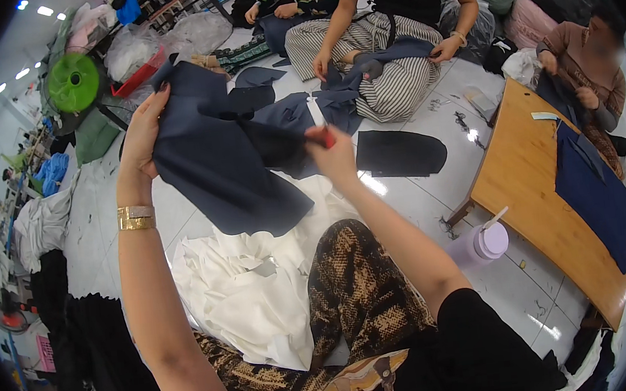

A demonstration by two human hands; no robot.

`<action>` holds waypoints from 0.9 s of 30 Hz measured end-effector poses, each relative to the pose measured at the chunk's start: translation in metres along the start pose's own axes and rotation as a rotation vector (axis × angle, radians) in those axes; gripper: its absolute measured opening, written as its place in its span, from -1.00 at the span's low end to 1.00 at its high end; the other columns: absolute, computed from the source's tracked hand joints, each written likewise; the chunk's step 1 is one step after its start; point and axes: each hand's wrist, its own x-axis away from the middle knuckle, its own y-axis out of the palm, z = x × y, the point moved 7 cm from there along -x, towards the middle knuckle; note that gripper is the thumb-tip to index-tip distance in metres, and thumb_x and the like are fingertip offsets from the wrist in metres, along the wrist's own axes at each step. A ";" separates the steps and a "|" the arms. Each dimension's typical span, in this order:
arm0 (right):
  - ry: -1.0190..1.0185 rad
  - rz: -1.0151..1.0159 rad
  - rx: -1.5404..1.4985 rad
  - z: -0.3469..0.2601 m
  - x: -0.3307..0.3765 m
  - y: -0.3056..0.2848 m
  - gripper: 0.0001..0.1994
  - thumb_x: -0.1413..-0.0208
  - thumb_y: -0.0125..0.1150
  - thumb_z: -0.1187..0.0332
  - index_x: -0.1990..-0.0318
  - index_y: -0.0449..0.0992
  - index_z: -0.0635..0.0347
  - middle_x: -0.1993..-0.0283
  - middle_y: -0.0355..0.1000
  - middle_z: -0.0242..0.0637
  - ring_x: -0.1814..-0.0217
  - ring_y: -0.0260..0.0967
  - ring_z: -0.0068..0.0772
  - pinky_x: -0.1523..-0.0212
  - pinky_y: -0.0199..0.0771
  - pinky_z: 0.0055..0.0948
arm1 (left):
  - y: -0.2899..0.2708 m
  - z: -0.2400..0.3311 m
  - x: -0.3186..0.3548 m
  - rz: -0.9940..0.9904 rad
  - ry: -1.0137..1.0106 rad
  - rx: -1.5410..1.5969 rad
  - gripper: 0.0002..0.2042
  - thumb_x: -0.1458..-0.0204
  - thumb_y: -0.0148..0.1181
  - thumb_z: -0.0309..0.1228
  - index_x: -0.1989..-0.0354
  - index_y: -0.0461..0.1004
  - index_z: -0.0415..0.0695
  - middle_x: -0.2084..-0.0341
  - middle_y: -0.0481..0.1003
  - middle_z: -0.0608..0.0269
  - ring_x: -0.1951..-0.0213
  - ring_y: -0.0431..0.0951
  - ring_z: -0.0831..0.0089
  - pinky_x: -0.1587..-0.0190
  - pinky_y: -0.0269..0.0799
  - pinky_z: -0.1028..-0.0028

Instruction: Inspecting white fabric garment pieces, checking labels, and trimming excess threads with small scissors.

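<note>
My left hand (142,129) is raised and grips the upper edge of a dark navy fabric piece (220,167), which hangs down in front of me. My right hand (331,152) pinches the same fabric at its right side and also holds a small red-handled tool (328,138), likely thread snips. A gold bracelet (136,218) sits on my left wrist. Below the hands a heap of white cloth (251,292) lies across my lap and the floor.
A person in a black top and striped trousers (381,45) sits opposite, handling navy cloth. Another person (587,71) sits at a low wooden table (531,189) on the right. A lilac cup (489,240), black fabric piece (399,153), green spool (74,83) lie around.
</note>
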 end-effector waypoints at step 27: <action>-0.095 0.352 0.447 -0.045 0.137 -0.183 -0.68 0.18 -0.21 0.73 0.19 0.30 0.40 0.08 0.27 -0.16 -0.05 0.19 -0.32 -0.11 0.05 -0.47 | 0.182 -0.276 0.130 -0.406 -0.097 -0.393 -0.79 0.18 -0.06 -0.68 0.36 0.43 -0.23 0.54 0.43 0.37 0.48 0.32 0.69 0.40 0.27 0.63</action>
